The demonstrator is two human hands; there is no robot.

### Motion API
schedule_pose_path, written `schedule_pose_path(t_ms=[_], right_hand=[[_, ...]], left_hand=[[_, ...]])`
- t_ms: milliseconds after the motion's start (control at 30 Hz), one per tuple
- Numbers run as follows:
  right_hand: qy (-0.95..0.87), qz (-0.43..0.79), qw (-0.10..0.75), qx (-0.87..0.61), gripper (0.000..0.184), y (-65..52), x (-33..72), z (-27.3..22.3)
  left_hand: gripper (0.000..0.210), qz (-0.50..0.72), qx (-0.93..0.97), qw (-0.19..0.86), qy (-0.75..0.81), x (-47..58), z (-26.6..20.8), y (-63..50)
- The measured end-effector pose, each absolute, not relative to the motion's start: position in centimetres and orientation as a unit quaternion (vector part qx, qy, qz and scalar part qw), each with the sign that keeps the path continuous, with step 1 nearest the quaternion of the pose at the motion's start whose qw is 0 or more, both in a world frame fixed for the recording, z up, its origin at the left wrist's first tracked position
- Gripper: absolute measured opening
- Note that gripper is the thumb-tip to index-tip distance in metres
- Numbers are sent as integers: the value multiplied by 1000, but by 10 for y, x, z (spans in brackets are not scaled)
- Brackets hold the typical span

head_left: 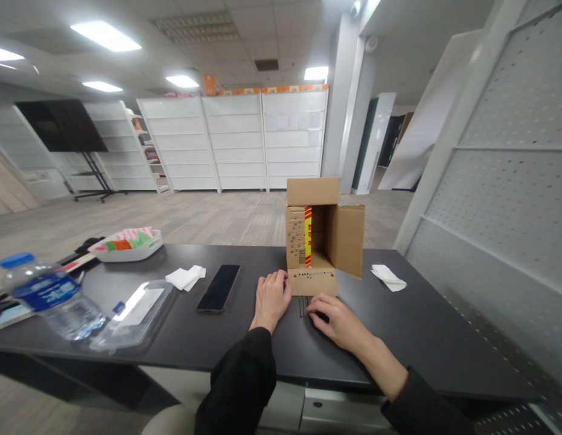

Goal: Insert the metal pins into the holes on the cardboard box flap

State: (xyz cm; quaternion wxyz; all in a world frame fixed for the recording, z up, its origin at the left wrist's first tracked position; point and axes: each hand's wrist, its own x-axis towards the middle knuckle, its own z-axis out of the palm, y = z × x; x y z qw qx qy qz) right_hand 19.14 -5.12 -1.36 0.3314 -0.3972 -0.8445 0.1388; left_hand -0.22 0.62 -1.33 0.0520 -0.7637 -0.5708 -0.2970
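A small brown cardboard box (351, 238) stands on the dark table, its opening facing me and its flaps spread. The front flap (312, 282) slopes toward me and carries a row of small dark holes. My left hand (272, 297) lies at that flap's left edge, fingers curled together; what they hold, if anything, is hidden. Several thin, dark, rod-like pieces (302, 307) lie side by side just below the flap. My right hand (335, 320) is at their right end, thumb and forefinger pinched at one of them.
Left of my hands lie a black phone (220, 289), a crumpled tissue (185, 277), a clear plastic case (134, 314) and a water bottle (52, 296). A white tray (131, 255) sits farther back. Another tissue (388, 277) is on the right, near a perforated panel (502, 199).
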Motion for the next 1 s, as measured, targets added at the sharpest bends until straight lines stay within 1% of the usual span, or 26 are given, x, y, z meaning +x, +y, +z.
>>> schedule_pose_path(t_ms=[1000], right_hand=[[-850,129,319,-399,18,-49,191,-16]], left_hand=[[9,-288,-760,47,-581,-2,-10,5]])
